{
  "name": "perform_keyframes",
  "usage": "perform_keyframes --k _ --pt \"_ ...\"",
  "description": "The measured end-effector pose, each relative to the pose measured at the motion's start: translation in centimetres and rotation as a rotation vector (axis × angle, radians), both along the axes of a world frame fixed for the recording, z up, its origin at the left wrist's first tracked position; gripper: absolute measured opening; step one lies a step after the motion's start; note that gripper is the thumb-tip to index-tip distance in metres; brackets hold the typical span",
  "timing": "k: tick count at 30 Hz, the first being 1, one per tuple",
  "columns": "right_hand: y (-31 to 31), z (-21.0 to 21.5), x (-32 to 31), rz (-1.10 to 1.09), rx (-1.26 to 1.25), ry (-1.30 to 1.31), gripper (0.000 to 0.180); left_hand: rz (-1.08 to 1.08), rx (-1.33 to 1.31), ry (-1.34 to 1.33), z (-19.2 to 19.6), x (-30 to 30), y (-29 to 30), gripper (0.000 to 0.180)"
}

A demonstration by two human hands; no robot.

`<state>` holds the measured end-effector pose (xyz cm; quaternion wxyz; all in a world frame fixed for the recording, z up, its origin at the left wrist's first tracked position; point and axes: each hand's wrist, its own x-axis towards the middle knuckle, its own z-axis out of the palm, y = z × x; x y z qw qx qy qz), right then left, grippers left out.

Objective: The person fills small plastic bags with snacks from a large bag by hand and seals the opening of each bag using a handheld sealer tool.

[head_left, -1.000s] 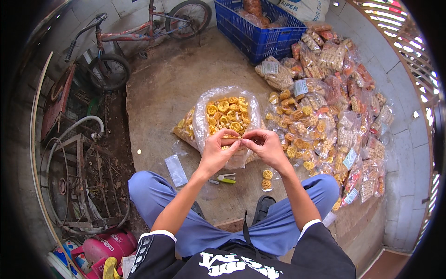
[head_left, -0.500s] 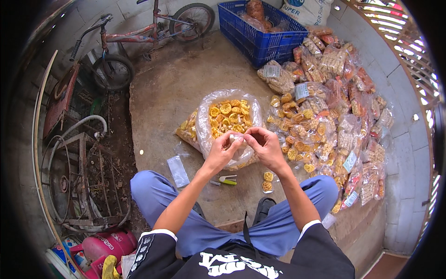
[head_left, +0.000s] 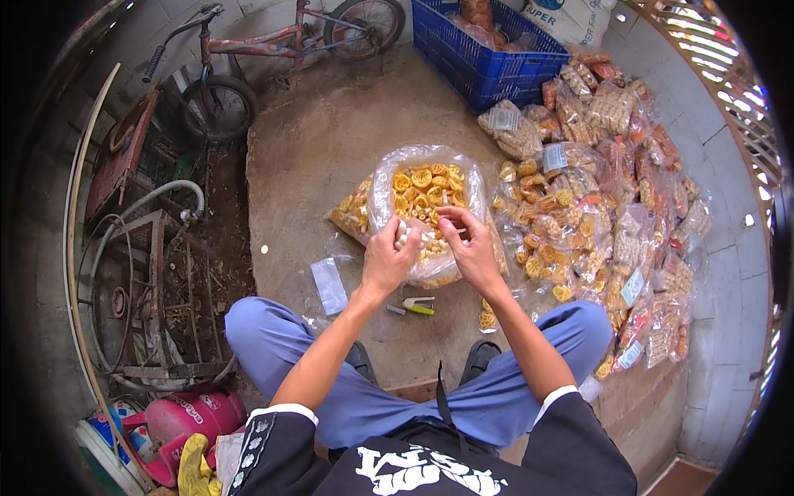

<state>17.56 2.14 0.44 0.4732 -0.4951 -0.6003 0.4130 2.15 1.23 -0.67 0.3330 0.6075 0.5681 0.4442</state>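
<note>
In front of me a large clear plastic bag (head_left: 381, 183) stands with its mouth open, full of yellow wheel-shaped snacks (head_left: 422, 177) and paler bits. Over its near side, my left hand (head_left: 387, 263) is closed around small white pieces (head_left: 403, 235); whether thin plastic wraps them is unclear. My right hand (head_left: 475, 258) is beside it at the bag's near right, fingers curled and thumb toward the left hand. Anything in its fingertips is too small to make out. Between my knees and the bag lie a green-handled stapler (head_left: 419, 307) and a flat clear packet (head_left: 329, 286).
Many filled snack bags (head_left: 591, 207) are heaped along the right wall. Behind them stands a blue crate (head_left: 488, 70) beside a white sack (head_left: 571, 21). A small bicycle (head_left: 256, 45) leans at the back left. A rusty metal frame (head_left: 157, 289) and a pink gas cylinder (head_left: 194, 422) are at left.
My hands were fingertip to fingertip over the bag and are now farther apart. White pieces now show more plainly in my left hand. The whole view has shifted slightly.
</note>
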Motion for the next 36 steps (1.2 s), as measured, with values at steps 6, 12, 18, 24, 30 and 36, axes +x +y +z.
perform_keyframes --k 6,12,18,24,30,36 --pt "-1.1 -4.7 -0.4 -0.025 0.376 -0.549 0.031 0.043 -0.072 0.189 -2.7 -1.8 0.1 0.035" --pt "-5.2 -11.4 -0.8 0.194 0.407 -0.830 0.031 0.045 -0.212 0.335 -4.6 -2.7 -1.1 0.035" --pt "-7.6 -15.4 -1.0 0.316 0.331 -1.266 0.048 -0.008 -0.237 0.388 -4.0 -1.8 -1.0 0.036" --pt "-8.9 -18.2 -1.0 0.248 0.341 -1.543 0.049 -0.023 -0.222 0.385 -3.8 -1.3 -0.7 0.036" --pt "-9.3 -17.1 -0.4 0.308 0.356 -1.603 0.045 -0.042 -0.197 0.377 -4.0 -1.5 -0.7 0.038" --pt "-9.2 -15.9 2.1 0.199 0.389 -1.377 0.040 -0.079 -0.206 0.334 -3.4 -0.3 0.1 0.038"
